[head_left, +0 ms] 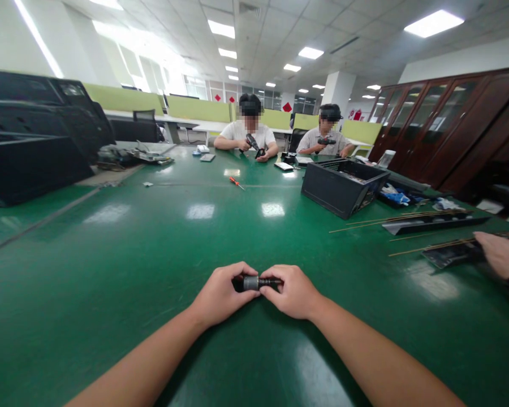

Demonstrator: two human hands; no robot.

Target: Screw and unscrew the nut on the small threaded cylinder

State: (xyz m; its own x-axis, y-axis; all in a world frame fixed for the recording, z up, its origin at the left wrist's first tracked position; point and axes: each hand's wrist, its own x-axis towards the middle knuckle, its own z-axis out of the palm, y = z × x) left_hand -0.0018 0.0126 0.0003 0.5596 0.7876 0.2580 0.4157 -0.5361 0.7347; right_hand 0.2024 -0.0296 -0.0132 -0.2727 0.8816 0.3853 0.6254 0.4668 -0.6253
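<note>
Both of my hands hold a small cylindrical part [251,282] just above or on the green table, at the near middle. It has a thick grey barrel on the left and a thinner, dark, ringed section to the right. My left hand [221,291] is closed round the barrel end, with thumb below and fingers above. At the other end, my right hand [296,291] pinches the thin dark section between thumb and fingers. The part lies roughly level, pointing left to right. Its two outer ends are partly hidden by my fingers.
Beyond lies an orange-handled screwdriver [236,182] on the green table [161,226]. A black computer case [343,186] and thin rods [365,223] are to the right, where another person's hand [503,254] rests. Two people [248,133] sit opposite with power drills. Dark cases [34,164] stand left.
</note>
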